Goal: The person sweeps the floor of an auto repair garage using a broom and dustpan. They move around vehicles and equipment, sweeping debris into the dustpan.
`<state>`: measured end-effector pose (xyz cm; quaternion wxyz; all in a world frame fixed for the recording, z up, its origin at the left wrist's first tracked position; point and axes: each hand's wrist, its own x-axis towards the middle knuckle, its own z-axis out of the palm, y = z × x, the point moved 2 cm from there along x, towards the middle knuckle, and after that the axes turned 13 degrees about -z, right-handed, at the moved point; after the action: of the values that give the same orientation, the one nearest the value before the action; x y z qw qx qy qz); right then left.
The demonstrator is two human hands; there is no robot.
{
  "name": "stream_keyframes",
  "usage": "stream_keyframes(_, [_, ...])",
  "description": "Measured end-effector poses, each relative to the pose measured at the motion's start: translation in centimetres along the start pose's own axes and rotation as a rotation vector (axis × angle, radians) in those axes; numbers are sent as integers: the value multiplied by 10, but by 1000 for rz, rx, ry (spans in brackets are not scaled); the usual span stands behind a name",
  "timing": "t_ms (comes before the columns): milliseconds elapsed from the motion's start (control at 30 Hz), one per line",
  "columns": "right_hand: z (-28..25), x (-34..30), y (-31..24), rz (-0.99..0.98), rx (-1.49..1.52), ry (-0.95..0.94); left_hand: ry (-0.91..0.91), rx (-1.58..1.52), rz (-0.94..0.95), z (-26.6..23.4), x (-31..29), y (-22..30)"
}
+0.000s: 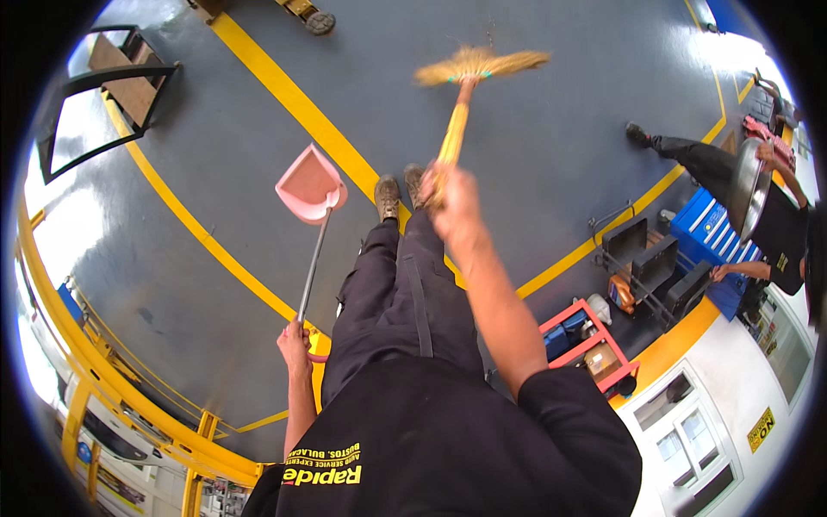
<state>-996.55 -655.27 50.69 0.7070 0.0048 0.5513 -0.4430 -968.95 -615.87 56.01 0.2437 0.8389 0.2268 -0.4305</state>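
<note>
My right hand (452, 200) grips the yellow handle of a straw broom (476, 65), whose bristles rest on the grey floor ahead of my shoes (400, 191). My left hand (295, 337) holds the top of a long grey handle of a pink dustpan (310, 187). The pan sits on the floor to the left of my feet, its open mouth facing away from me. Broom head and dustpan are well apart.
Yellow lines (293, 99) cross the grey floor. A yellow railing (103, 370) runs along the left. At right stand a red cart (590, 345), black frames (650, 267) and a blue tool cabinet (711, 233). Another person (767, 215) in black holds a round metal part there.
</note>
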Motion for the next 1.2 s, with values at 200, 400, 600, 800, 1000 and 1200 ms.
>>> stream_keyframes(200, [64, -145, 59, 414, -309, -223, 17, -495, -226, -18, -16, -34])
stream_keyframes(400, [142, -186, 124, 776, -770, -543, 190, -782, -287, -63, -4, -82])
stream_keyframes(600, [228, -257, 304, 1010, -1045, -873, 362, -842, -371, -122, 46, -138])
stream_keyframes(800, [307, -287, 635, 1054, -992, -865, 406, -893, -571, -218, 92, -124])
stream_keyframes(1000, [404, -130, 854, 1027, -776, -490, 394, -781, -593, -288, 133, -66])
stream_keyframes(1200, [369, -9, 704, 614, -741, -222, 383, -687, -572, -357, 165, -43])
